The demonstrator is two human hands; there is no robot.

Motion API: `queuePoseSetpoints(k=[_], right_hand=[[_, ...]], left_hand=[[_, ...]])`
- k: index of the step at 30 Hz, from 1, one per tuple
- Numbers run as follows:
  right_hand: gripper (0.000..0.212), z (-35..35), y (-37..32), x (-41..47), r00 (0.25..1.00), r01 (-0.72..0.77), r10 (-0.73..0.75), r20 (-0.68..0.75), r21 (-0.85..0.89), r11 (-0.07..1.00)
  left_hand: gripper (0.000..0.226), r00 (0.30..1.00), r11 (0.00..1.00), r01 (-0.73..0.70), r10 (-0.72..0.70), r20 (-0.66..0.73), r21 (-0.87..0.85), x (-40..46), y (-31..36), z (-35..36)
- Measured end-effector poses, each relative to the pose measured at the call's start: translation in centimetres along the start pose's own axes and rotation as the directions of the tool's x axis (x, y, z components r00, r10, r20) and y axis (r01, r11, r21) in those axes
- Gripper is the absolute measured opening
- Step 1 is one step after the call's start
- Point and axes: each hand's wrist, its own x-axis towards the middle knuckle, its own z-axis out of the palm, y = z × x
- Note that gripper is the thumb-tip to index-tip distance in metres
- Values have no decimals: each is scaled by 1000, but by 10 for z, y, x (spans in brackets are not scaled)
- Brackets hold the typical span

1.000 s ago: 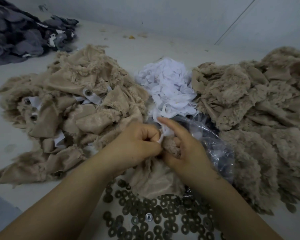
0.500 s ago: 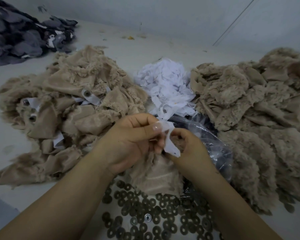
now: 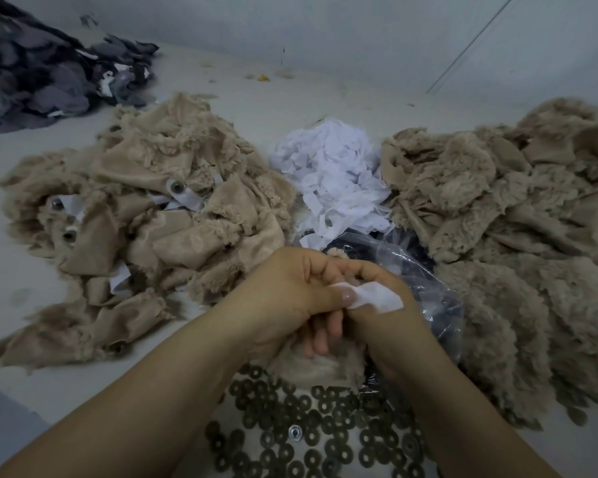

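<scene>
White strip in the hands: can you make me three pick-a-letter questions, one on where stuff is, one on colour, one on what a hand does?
1. Where is the pile of white strips? A on a chair; B between the left tan pile and the right tan pile; C in a box.
2. What colour are the rings? A white; B red; C dark.
3. What does the left hand do to the white strip? A pinches it; B lies flat beside it; C points away.
B, tan heaps flank it; C, they look dark brown-grey; A, its thumb clamps the strip; the right hand grips a tan plush piece.
</scene>
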Motion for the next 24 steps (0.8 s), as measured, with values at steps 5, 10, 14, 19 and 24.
queuePoseSetpoints(k=[5, 10, 14, 19, 24], right_hand=[[40, -2, 2, -3, 999, -14, 19, -51, 107, 994], [27, 0, 1, -3, 993, 95, -100, -63, -81, 992], [35, 1, 0, -4, 984, 168, -175, -17, -190, 967], [20, 2, 2, -4, 990, 127, -140, -34, -246, 961], [13, 2, 3, -5, 987, 144, -157, -24, -273, 951]], left_hand=[[15, 975, 997, 47, -34, -219, 54, 6, -7, -10], [23, 968, 1000, 21, -23, -250, -8, 9, -4, -14], [29, 971, 998, 63, -58, -232, 17, 11, 3, -21], [26, 964, 998, 10, 6, -267, 59, 12, 5, -22], [15, 899, 966, -111, 198, -390, 235, 15, -1, -17]])
